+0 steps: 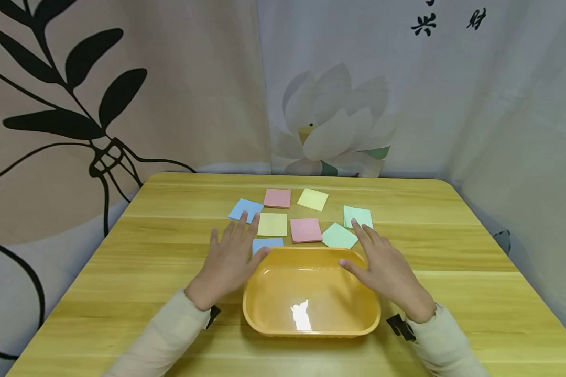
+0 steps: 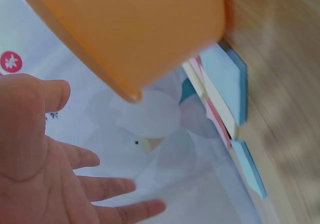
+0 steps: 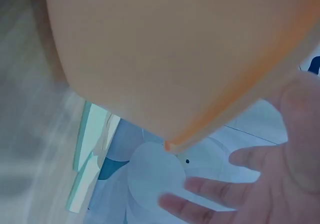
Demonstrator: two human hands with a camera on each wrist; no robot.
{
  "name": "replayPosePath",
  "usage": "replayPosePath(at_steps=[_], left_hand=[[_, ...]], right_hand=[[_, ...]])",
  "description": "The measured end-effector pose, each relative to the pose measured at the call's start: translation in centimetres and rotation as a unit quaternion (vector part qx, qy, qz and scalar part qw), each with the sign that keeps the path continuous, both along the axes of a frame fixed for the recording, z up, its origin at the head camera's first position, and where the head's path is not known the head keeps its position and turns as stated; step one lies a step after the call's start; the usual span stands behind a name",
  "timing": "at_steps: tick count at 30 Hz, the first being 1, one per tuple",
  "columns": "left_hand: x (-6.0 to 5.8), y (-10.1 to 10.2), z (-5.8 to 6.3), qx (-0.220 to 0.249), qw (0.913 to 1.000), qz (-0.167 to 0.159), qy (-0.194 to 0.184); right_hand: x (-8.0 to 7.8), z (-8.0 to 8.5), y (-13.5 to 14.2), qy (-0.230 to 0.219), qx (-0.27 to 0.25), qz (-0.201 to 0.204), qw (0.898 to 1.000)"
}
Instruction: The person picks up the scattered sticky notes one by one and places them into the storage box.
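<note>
An orange plastic basin (image 1: 283, 298) stands on the table near its front, with nothing visible inside. Over its left back corner is my left hand (image 1: 228, 259), fingers straight and spread. My right hand (image 1: 390, 268) spreads its fingers the same way at the right back corner. In the left wrist view, a gap shows between the left palm (image 2: 45, 194) and the basin wall (image 2: 135, 33). Behind the basin lie square sticky note pads: two blue (image 1: 245, 209), two pink (image 1: 305, 230), two yellow (image 1: 272, 224) and two pale green (image 1: 339, 236). The basin's back rim partly hides the nearer blue pad (image 1: 268, 243).
The wooden table (image 1: 146, 272) extends to both sides of the basin. Along its back edge hangs a pale curtain (image 1: 193, 78) printed with dark leaves and a lotus. Black straps (image 1: 401, 327) sit at the wrists.
</note>
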State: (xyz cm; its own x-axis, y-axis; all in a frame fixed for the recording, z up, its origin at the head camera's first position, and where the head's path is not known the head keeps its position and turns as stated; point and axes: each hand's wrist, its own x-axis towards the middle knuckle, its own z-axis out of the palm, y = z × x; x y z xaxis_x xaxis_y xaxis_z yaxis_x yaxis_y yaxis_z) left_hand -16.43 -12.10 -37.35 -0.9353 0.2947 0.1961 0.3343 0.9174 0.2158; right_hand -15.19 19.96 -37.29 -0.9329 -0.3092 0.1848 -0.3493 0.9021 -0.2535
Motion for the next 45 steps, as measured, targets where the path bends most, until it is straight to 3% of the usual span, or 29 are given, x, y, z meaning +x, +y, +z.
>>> replayPosePath(at_steps=[5, 10, 15, 22, 32, 45], left_hand=[[-0.3, -1.2, -0.3, 0.008, 1.0000, -0.001, 0.002], [-0.6, -2.1, -0.7, 0.023, 0.9987, -0.001, -0.044], [-1.1, -2.9, -1.0, 0.025, 0.9967, 0.008, -0.077], [-2.4, -3.9, -1.5, 0.018, 0.9947, 0.011, -0.100], [-5.8, -4.6, -1.2, -0.007, 0.9968, 0.019, -0.077], [-10.4, -5.4, -2.5, -0.037, 0.9977, 0.042, -0.040]], right_hand=[[0.1, -0.1, 0.5, -0.073, -0.077, -0.012, 0.994], [-0.4, -0.7, 1.3, -0.133, -0.141, 0.004, 0.981], [-0.7, -1.6, 1.8, -0.175, -0.169, 0.020, 0.970], [-1.1, -2.8, 2.2, -0.193, -0.184, 0.038, 0.963], [-1.2, -3.4, 1.8, -0.207, -0.193, 0.016, 0.959], [-1.3, -3.5, 1.5, -0.212, -0.185, 0.001, 0.960]])
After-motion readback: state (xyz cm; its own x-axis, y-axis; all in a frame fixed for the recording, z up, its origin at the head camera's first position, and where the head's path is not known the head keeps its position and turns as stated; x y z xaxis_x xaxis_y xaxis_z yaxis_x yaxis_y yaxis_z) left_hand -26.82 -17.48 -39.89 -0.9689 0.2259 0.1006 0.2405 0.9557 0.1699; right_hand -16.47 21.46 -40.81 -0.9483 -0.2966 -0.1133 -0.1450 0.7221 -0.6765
